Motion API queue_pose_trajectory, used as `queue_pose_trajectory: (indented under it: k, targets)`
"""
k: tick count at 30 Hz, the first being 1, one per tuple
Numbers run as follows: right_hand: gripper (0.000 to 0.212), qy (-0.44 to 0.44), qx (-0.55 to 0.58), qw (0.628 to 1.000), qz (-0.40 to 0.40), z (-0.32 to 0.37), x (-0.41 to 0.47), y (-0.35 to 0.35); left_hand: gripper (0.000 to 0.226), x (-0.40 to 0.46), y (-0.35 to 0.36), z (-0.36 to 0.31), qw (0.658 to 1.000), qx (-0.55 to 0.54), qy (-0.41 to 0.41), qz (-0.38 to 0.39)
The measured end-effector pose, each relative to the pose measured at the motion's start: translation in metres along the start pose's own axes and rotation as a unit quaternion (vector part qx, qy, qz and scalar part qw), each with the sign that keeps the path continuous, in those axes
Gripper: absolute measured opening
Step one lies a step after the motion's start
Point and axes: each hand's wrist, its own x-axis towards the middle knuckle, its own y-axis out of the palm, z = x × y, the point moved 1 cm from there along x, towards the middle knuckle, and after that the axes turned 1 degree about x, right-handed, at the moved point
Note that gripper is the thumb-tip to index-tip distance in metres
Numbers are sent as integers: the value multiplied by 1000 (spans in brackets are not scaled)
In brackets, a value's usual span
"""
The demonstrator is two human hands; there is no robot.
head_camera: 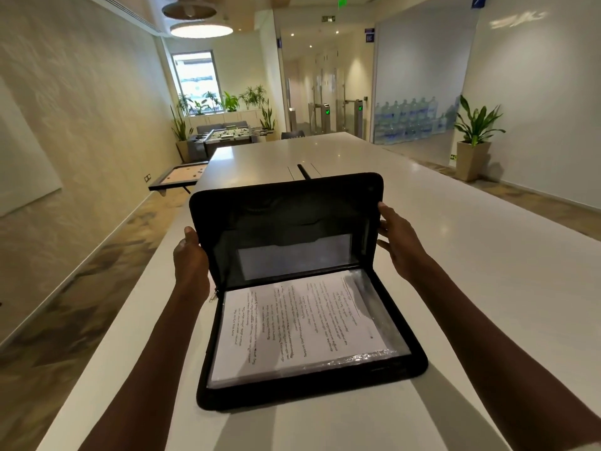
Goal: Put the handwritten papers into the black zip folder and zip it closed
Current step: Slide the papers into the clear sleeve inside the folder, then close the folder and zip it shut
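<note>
**Folder held half open, papers inside**

The fingers of the left hand (191, 255) are hidden behind the raised flap, so only its back and thumb are seen; the flap's left edge is gripped by it. On the right hand (398, 242), the thumb is seen on the flap's right edge and the fingers are spread behind it; whether the edge is pinched or only steadied cannot be told. The writing on the papers (302, 323) is too small and turned sideways to be read. The inner face of the flap is dark, and only a pale pocket window is made out low on it. The zip's teeth are lost in the black rim; a small metal pull is seen at the hinge on the left.

The folder (312, 390) is laid on the white counter (471, 288), just in front of the person, between the two forearms. Its lower half lies flat, and its upper half is held nearly upright. The papers are stacked in the lower half, under no cover, with a shiny plastic sleeve showing along their right and near edges.
</note>
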Motion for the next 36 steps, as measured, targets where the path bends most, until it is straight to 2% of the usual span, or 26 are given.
queue_pose_trajectory:
  k: [5,10,16,19,24,27,31,36]
  targets:
    - [31,-4,18,1000,-7,1,-25,-2,61,-21,-10,-4,999,-25,-2,21]
    - [51,-9,50,999,-20,2,-46,-6,67,-39,-17,-4,997,-67,-34,19]
    - [46,4,97,994,-48,2,-61,-10,66,-53,-29,0,993,-101,-61,20]
    - [39,12,110,991,-70,0,-68,-10,55,-55,-36,2,987,-143,-76,9]
    - [49,39,103,988,-107,-13,-77,-12,55,-61,-47,1,979,-182,-96,-10]
    - [45,60,89,987,-120,-22,-83,-16,49,-64,-53,2,976,-195,-95,-32]
    - [28,55,88,982,-158,-39,-90,-25,45,-68,-63,13,979,-159,-119,-38]
    - [14,41,-24,986,-157,-62,-108,-41,44,-79,-74,31,984,-110,-138,-34]
